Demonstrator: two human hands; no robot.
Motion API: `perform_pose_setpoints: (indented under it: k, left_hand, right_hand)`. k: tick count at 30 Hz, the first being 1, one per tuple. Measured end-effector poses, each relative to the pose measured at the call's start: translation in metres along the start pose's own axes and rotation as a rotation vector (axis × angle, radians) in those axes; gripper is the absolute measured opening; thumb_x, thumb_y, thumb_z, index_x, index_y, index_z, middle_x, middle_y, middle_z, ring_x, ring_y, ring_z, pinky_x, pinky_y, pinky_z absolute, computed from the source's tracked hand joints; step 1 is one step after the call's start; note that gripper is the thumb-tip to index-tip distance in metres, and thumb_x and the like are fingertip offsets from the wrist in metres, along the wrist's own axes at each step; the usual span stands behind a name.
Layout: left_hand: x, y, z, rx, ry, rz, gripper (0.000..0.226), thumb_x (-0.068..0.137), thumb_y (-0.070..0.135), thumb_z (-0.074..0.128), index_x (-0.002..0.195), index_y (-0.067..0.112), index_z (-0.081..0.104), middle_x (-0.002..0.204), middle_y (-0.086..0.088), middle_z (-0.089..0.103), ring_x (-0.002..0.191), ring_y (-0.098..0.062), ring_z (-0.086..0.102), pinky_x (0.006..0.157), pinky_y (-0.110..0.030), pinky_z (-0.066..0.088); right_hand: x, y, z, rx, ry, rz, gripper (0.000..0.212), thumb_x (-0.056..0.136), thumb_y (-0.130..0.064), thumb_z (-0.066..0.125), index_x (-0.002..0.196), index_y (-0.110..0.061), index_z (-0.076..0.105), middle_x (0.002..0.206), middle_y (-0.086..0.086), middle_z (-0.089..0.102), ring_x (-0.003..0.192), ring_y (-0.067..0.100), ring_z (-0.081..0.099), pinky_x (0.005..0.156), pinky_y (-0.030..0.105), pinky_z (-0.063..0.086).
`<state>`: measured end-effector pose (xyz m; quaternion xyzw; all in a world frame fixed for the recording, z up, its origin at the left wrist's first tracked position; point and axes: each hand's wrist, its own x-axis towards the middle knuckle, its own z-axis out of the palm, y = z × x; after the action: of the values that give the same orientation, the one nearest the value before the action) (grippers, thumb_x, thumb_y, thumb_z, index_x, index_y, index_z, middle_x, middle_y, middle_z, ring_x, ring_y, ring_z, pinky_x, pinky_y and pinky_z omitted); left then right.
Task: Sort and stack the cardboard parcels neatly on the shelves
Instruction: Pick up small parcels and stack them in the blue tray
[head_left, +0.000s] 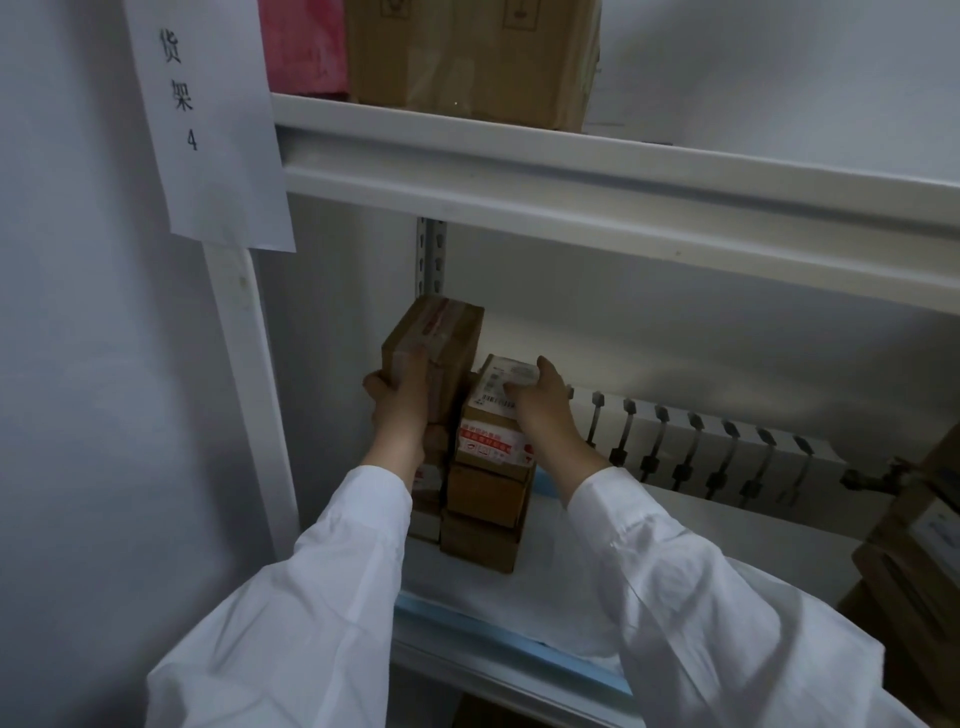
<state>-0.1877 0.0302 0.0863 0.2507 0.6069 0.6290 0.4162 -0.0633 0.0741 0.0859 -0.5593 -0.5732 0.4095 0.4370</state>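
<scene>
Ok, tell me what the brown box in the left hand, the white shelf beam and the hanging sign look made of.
Brown taped box: matte cardboard, probably, with glossy tape catching light. White shelf beam: likely painted metal, smooth folded profile. White hanging sign: thin paper, black characters, edges hanging free.

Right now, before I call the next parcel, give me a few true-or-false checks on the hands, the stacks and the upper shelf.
1. The left hand grips the taped brown parcel. True.
2. The right hand hangs free of every parcel. False: it holds the white-labelled parcel on top of the right-hand stack.
3. The upper shelf is bare. False: a large carton and a pink package sit on it.
4. The paper sign shows the number 4. True.
</scene>
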Motion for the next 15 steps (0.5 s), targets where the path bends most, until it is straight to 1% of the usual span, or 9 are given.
perform_pose_setpoints:
  k: [2, 4, 5, 7, 10, 15]
  left_hand:
    - [0.000, 0.001, 0.002, 0.085, 0.008, -0.033, 0.078, 0.080, 0.069, 0.047, 0.138, 0.023, 0.023, 0.139, -0.012, 0.038, 0.117, -0.035, 0.048, 0.089, -0.045, 0.049]
    - [-0.001, 0.001, 0.004, 0.166, 0.018, -0.036, 0.076, 0.082, 0.068, 0.046, 0.139, 0.022, 0.026, 0.141, -0.014, 0.031, 0.119, -0.035, 0.044, 0.082, -0.040, 0.047]
    - [-0.001, 0.002, 0.005, 0.198, 0.023, -0.034, 0.074, 0.084, 0.066, 0.044, 0.140, 0.021, 0.026, 0.142, -0.015, 0.027, 0.119, -0.035, 0.042, 0.083, -0.039, 0.045]
    - [0.000, 0.004, 0.004, 0.270, 0.048, -0.040, 0.072, 0.086, 0.065, 0.041, 0.140, 0.019, 0.028, 0.141, -0.016, 0.023, 0.120, -0.034, 0.039, 0.089, -0.039, 0.042]
    - [0.003, 0.006, 0.002, 0.349, 0.080, -0.054, 0.078, 0.085, 0.070, 0.036, 0.141, 0.017, 0.029, 0.140, -0.015, 0.027, 0.123, -0.032, 0.037, 0.100, -0.041, 0.037]
    - [0.000, 0.005, 0.004, 0.207, 0.072, -0.033, 0.080, 0.082, 0.066, 0.048, 0.142, 0.019, 0.024, 0.142, -0.014, 0.027, 0.125, -0.033, 0.038, 0.103, -0.045, 0.038]
  right_hand:
    - [0.006, 0.007, 0.002, -0.021, -0.003, 0.014, 0.056, 0.089, -0.020, 0.052, 0.141, -0.013, 0.035, 0.140, 0.011, 0.046, 0.128, 0.031, 0.047, 0.103, 0.049, 0.043]
    - [0.012, 0.013, 0.002, -0.058, -0.009, 0.015, 0.048, 0.086, -0.020, 0.053, 0.132, -0.011, 0.043, 0.132, 0.012, 0.051, 0.121, 0.030, 0.052, 0.100, 0.049, 0.046]
    - [0.010, 0.012, 0.001, -0.064, -0.008, 0.006, 0.043, 0.088, -0.019, 0.053, 0.129, -0.011, 0.045, 0.130, 0.011, 0.052, 0.119, 0.029, 0.053, 0.099, 0.047, 0.048]
    - [0.003, 0.008, -0.004, -0.044, -0.013, -0.005, 0.037, 0.092, -0.014, 0.052, 0.128, -0.010, 0.045, 0.130, 0.010, 0.050, 0.116, 0.026, 0.055, 0.097, 0.041, 0.050]
    - [0.001, 0.009, -0.006, -0.005, -0.023, 0.005, 0.035, 0.092, -0.010, 0.052, 0.127, -0.010, 0.045, 0.130, 0.011, 0.051, 0.113, 0.024, 0.057, 0.087, 0.031, 0.052]
    - [-0.005, 0.007, -0.005, 0.049, -0.024, 0.022, 0.033, 0.094, -0.015, 0.052, 0.126, -0.014, 0.044, 0.126, 0.009, 0.055, 0.109, 0.024, 0.060, 0.090, 0.037, 0.054]
